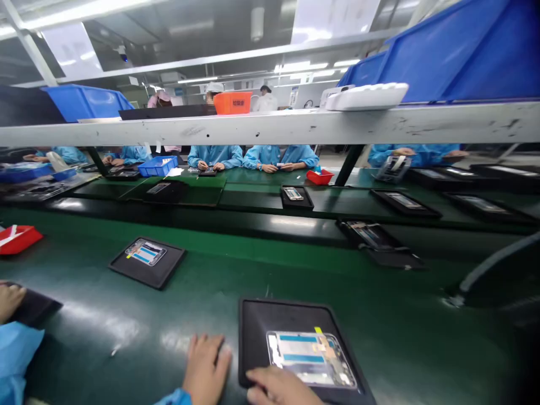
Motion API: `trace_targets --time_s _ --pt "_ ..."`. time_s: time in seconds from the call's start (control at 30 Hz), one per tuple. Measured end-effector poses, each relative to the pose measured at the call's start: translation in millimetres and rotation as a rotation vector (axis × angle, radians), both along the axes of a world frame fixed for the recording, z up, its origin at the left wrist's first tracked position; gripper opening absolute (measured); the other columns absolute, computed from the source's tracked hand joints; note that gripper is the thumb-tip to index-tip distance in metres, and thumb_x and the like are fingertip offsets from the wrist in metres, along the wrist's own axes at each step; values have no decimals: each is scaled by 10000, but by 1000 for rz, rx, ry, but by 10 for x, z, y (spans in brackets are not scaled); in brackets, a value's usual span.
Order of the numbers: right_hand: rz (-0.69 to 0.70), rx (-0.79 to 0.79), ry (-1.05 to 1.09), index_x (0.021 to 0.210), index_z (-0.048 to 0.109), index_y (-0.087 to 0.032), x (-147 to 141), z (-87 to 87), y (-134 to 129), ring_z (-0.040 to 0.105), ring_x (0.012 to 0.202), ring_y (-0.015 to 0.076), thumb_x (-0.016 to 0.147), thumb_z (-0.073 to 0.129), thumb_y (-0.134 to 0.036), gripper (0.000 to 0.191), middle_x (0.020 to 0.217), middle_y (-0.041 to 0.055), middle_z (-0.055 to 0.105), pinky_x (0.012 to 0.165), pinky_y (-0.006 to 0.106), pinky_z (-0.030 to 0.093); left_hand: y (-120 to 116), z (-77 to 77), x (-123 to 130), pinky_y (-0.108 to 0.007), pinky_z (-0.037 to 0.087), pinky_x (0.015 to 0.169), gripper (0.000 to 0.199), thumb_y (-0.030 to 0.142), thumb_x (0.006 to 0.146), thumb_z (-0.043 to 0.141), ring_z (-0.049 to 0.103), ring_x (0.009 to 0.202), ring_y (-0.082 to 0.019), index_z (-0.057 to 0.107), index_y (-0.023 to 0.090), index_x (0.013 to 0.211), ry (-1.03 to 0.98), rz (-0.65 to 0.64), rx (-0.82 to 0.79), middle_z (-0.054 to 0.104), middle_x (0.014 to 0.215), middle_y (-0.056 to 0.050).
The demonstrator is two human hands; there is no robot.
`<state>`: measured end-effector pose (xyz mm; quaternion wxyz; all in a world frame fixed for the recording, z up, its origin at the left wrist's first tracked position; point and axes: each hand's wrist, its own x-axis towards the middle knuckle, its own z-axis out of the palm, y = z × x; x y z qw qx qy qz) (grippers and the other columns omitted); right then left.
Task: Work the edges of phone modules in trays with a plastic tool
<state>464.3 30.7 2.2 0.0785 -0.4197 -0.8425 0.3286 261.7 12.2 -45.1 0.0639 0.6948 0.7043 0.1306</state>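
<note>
A black tray (253, 320) lies on the green table (169, 315) at the bottom centre. In it is a phone frame (304, 346) with two blue strips and a yellow tab. My right hand (282, 387) reaches over the tray's near left part, its fingers bent at the tray and the frame's lower left corner; whether it grips anything is unclear. My left hand (206, 365) rests on the table just left of the tray, fingers spread, holding nothing.
Another black tray (164, 273) with a phone frame lies up left. A co-worker's hand (10, 301) touches a dark tray at the left edge. A red bin (19, 239) stands behind it. A white shelf (253, 128) crosses above; more trays lie beyond.
</note>
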Motion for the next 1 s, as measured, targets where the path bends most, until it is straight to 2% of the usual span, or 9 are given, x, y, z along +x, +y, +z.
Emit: trace_targets --time_s 0.03,0.1,0.2,0.27,0.4,0.47,0.63,0.77,1.0 --pt "-71 9 14 1075 589 -284 41 22 28 585 883 204 773 469 -344 331 969 15 643 779 264 437 -82 -25 97 -458 333 943 363 388 789 426 501 1057 -257 548 243 1099 -30 -95 -27 610 1072 -29" --pt "-230 77 -59 1129 554 -233 198 77 133 528 999 211 821 381 -378 382 1088 52 586 870 295 386 -210 -39 244 -489 287 980 493 346 731 506 430 1136 -280 451 228 1207 -68 -185 -95 548 1172 -36" --pt "-391 223 -298 1161 526 -170 462 105 297 481 1053 253 819 391 -353 411 1184 118 504 894 353 351 -304 34 311 -486 236 1017 547 194 705 485 363 1193 -266 398 213 1245 -90 -147 -180 495 1233 -32" --pt "-427 263 -411 1170 517 -162 570 74 348 488 1038 272 809 422 -353 420 1201 134 484 871 370 360 -328 112 291 -480 234 1021 518 159 726 445 364 1194 -249 404 226 1238 -97 -140 -193 498 1230 -28" --pt "-353 265 -473 1163 524 -151 601 18 332 483 1044 270 823 421 -346 404 1166 128 513 865 363 354 -339 226 315 -521 260 987 441 317 791 456 407 1150 -273 406 308 1230 -79 -221 -163 519 1196 -38" --pt "-324 259 -483 1169 514 -135 574 28 309 483 1040 266 834 406 -333 404 1148 129 527 861 363 352 -325 248 377 -539 261 974 373 372 789 475 429 1121 -282 476 350 1161 -74 -224 -160 550 1135 -33" --pt "-353 251 -523 1188 496 -166 543 88 252 490 1018 268 835 417 -363 412 1190 128 493 829 359 368 -299 260 411 -514 231 1001 204 355 762 541 454 1078 -254 622 300 940 -118 -207 -170 586 955 -26" --pt "-348 318 -543 1196 490 -206 552 133 216 489 990 293 808 460 -420 444 1277 135 398 786 366 391 -389 303 225 -446 290 998 172 289 723 601 491 1030 -219 637 254 888 -118 -252 -213 584 931 -40" --pt "-212 273 -465 1196 486 -219 407 171 176 488 946 287 764 517 -474 502 1242 124 434 754 352 406 -642 412 -199 -440 344 968 179 282 746 555 516 1015 -233 642 230 894 -7 -256 -266 601 962 -67"
